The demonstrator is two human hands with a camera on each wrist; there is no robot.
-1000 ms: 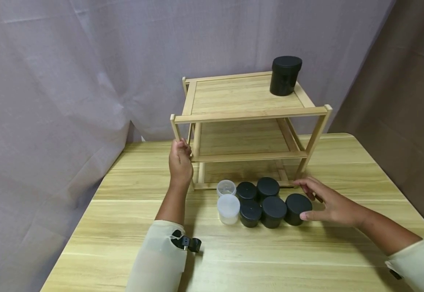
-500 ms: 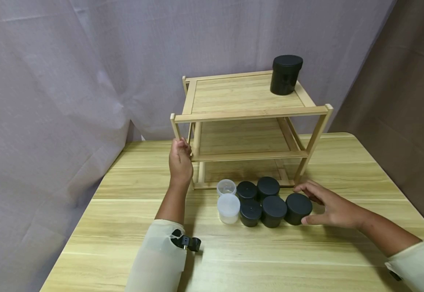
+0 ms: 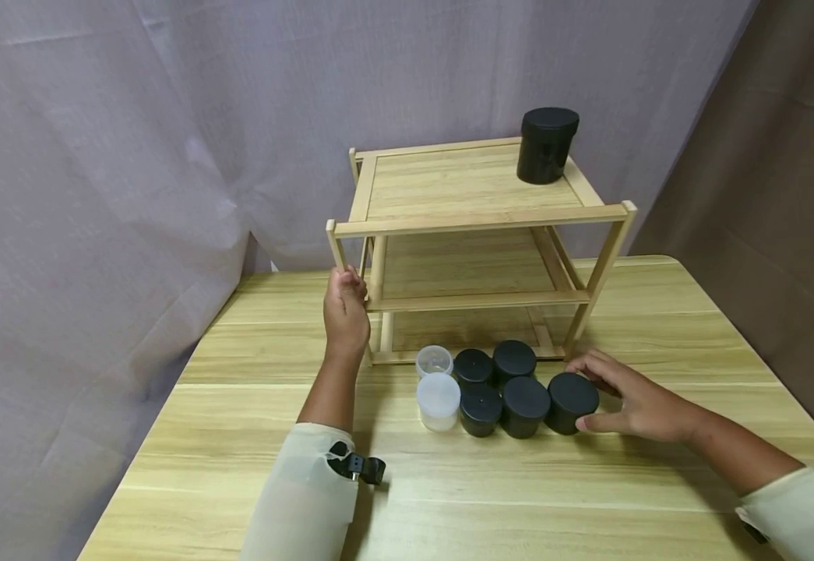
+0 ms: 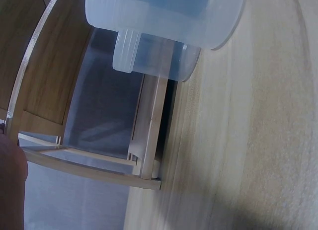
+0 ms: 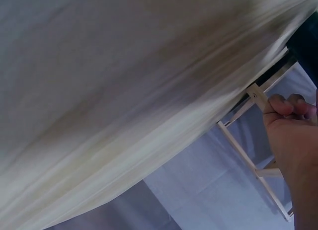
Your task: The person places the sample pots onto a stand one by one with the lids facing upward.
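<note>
In the head view's lower right, our right hand (image 3: pixel 631 401) is half closed, thumb and fingers curled about the end black jar (image 3: pixel 572 401), how firmly we cannot tell. Left of centre, our left hand (image 3: pixel 347 312) grips the wooden rack (image 3: pixel 463 185). We judge this as grasping; lifting would call for a firm pinch, clear of the neighbouring jar (image 3: pixel 525 405).

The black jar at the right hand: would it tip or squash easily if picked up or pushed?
The black jar probably won't tip easily: it stands upright and looks squat. Its crisp round outline suggests stiff walls. Pushed toward the neighbouring black jar, it would likely nudge it, as little gap shows between them.
</note>
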